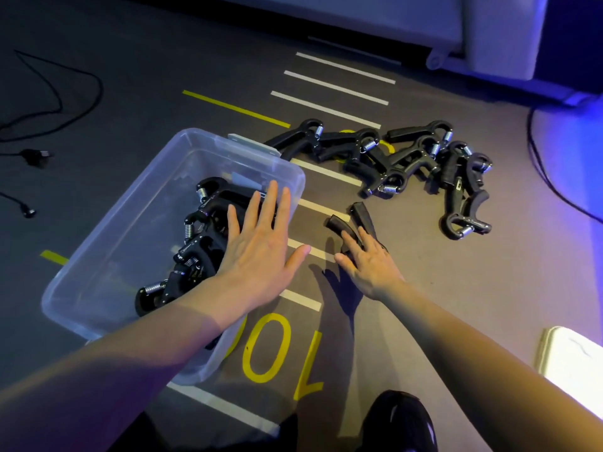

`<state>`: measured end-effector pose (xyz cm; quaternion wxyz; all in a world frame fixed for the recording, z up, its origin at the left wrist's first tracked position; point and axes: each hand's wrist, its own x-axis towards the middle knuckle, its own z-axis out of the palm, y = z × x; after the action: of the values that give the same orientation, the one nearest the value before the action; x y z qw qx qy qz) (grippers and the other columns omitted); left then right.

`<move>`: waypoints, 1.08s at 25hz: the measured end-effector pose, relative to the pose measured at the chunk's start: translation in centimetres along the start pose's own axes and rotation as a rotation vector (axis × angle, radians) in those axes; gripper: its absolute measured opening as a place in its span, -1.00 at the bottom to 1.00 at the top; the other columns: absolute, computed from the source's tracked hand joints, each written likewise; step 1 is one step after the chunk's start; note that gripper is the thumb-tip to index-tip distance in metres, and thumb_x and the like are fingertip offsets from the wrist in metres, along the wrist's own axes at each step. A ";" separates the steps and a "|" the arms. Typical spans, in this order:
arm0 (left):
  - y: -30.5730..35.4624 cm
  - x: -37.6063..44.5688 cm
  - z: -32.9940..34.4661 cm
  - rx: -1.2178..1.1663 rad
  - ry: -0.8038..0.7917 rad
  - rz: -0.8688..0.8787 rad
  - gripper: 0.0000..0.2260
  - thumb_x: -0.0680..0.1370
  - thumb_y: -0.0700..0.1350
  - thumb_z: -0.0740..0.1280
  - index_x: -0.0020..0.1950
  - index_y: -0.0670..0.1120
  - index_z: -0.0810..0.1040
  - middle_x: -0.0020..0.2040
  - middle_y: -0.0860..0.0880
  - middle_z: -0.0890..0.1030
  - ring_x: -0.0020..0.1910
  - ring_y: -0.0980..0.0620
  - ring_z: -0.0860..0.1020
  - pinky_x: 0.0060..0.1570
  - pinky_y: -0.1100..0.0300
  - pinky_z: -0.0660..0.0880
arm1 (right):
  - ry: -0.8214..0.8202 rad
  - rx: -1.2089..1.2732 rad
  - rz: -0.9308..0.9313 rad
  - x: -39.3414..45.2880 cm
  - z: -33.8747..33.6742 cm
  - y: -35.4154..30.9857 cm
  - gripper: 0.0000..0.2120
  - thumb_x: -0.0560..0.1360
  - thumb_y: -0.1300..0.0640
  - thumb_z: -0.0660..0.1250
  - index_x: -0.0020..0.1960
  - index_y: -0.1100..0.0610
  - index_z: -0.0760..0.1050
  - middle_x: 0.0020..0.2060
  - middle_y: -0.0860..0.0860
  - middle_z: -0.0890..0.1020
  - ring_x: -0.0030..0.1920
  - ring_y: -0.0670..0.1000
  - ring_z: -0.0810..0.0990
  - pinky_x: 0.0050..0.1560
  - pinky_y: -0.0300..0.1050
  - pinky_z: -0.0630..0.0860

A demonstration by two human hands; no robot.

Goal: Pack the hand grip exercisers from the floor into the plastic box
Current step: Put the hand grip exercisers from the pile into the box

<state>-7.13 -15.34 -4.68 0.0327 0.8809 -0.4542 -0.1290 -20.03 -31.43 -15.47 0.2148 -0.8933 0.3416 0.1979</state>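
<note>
A clear plastic box (287, 171) stands on the floor at the left and holds several black hand grip exercisers (208, 203) with steel springs. My left hand (261, 243) hovers flat, fingers spread, over the box's right side and holds nothing. Right of the box, one exerciser (339, 225) lies on the floor with its two handles pointing away. My right hand (368, 262) lies on its near end, fingers mostly straight and thumb out to the left. Several more exercisers (408, 158) lie in a loose pile farther right.
The floor carries white stripes (329, 107), a yellow line and a yellow "100" (277, 350). Black cables and a plug (32, 156) lie at the far left. A pale sofa base (456, 34) runs along the back, and a white pad (571, 360) sits at the right edge.
</note>
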 end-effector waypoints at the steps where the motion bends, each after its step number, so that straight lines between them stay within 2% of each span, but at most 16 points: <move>1: 0.1 0.2 0.1 0.005 -0.008 0.010 -0.31 0.58 0.20 0.00 0.49 -0.06 -0.34 0.53 -0.06 -0.27 0.51 -0.11 -0.19 0.42 -0.16 -0.19 | -0.034 0.001 0.016 0.2 0.1 0.0 -0.43 0.58 -0.25 -0.11 0.54 -0.08 -0.03 0.55 0.03 -0.06 0.54 0.10 -0.12 0.52 0.10 -0.07; 7: -0.2 0.8 0.8 0.028 -0.083 0.066 -0.38 0.60 0.16 -0.04 0.48 -0.01 -0.35 0.52 0.01 -0.29 0.50 -0.06 -0.25 0.42 -0.16 -0.18 | -0.064 -0.008 0.093 1.5 0.3 -0.5 -0.46 0.60 -0.21 -0.10 0.51 -0.01 0.15 0.54 0.02 0.04 0.54 0.10 -0.13 0.50 0.14 -0.13; 12: -0.3 0.8 0.9 0.020 -0.115 0.071 -0.36 0.60 0.17 -0.03 0.47 -0.01 -0.38 0.51 0.01 -0.33 0.50 -0.06 -0.27 0.43 -0.13 -0.14 | 0.075 0.046 0.130 1.5 0.7 -0.6 -0.56 0.63 -0.10 -0.06 0.43 0.02 0.30 0.46 0.08 0.21 0.49 0.16 0.03 0.49 0.13 0.02; 17: -0.4 0.7 0.8 -0.012 -0.132 0.065 -0.35 0.59 0.18 -0.02 0.48 0.00 -0.37 0.51 0.02 -0.32 0.49 -0.07 -0.28 0.43 -0.13 -0.14 | 0.222 0.365 0.107 0.5 -1.0 0.0 -0.62 0.65 0.02 0.00 0.37 0.13 0.36 0.48 0.10 0.13 0.48 0.15 0.10 0.46 0.03 0.08; 19: -0.4 0.5 0.8 -0.018 -0.136 0.062 -0.34 0.59 0.19 -0.02 0.48 0.00 -0.37 0.52 0.02 -0.32 0.50 -0.07 -0.27 0.43 -0.13 -0.14 | 0.287 0.519 0.046 -0.3 -2.3 -0.3 -0.64 0.65 0.08 0.02 0.36 0.17 0.37 0.48 0.08 0.09 0.47 0.10 0.15 0.48 -0.09 0.08; 20: -0.4 0.4 0.8 -0.020 -0.137 0.056 -0.34 0.59 0.19 -0.02 0.48 -0.01 -0.37 0.52 0.02 -0.31 0.50 -0.07 -0.27 0.43 -0.13 -0.14 | 0.323 0.583 0.012 -0.8 -3.1 -0.6 -0.64 0.65 0.11 0.03 0.37 0.21 0.36 0.47 0.08 0.09 0.45 0.05 0.19 0.45 -0.21 0.07; 22: -0.6 0.2 0.7 -0.026 -0.127 0.040 -0.34 0.59 0.18 -0.01 0.48 -0.02 -0.37 0.52 0.01 -0.30 0.50 -0.08 -0.25 0.43 -0.13 -0.13 | 0.424 0.681 -0.037 -1.8 -4.9 -1.3 -0.63 0.64 0.15 0.05 0.41 0.24 0.32 0.42 0.11 0.15 0.37 -0.02 0.26 0.30 -0.50 0.04; 24: -0.8 -0.1 0.4 -0.027 -0.096 0.039 -0.35 0.60 0.15 0.00 0.48 -0.01 -0.36 0.53 -0.01 -0.28 0.51 -0.09 -0.22 0.43 -0.13 -0.13 | 0.561 0.748 -0.061 -2.8 -6.9 -2.3 -0.60 0.64 0.14 0.07 0.45 0.20 0.27 0.39 0.13 0.18 0.35 -0.02 0.27 0.19 -0.66 0.02; 25: -0.9 -0.2 0.1 -0.033 -0.070 0.045 -0.36 0.60 0.14 0.01 0.48 0.01 -0.35 0.53 -0.01 -0.28 0.51 -0.10 -0.21 0.43 -0.12 -0.12 | 0.629 0.775 -0.081 -3.3 -7.9 -2.9 -0.58 0.62 0.11 0.08 0.46 0.17 0.27 0.38 0.13 0.19 0.35 -0.02 0.27 0.22 -0.65 0.05; 27: -1.1 -0.5 -0.6 -0.067 -0.002 0.049 -0.35 0.60 0.14 0.03 0.49 0.01 -0.33 0.54 -0.03 -0.26 0.51 -0.09 -0.18 0.44 -0.10 -0.12 | 0.743 0.825 -0.173 -4.6 -9.5 -4.6 -0.55 0.57 0.06 0.08 0.45 0.11 0.29 0.33 0.08 0.22 0.30 -0.05 0.31 0.38 -0.37 0.20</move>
<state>-6.37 -14.33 -4.19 0.0649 0.8678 -0.4710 -0.1443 -18.05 -30.86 -4.17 0.4272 -0.7697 0.3689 -0.2982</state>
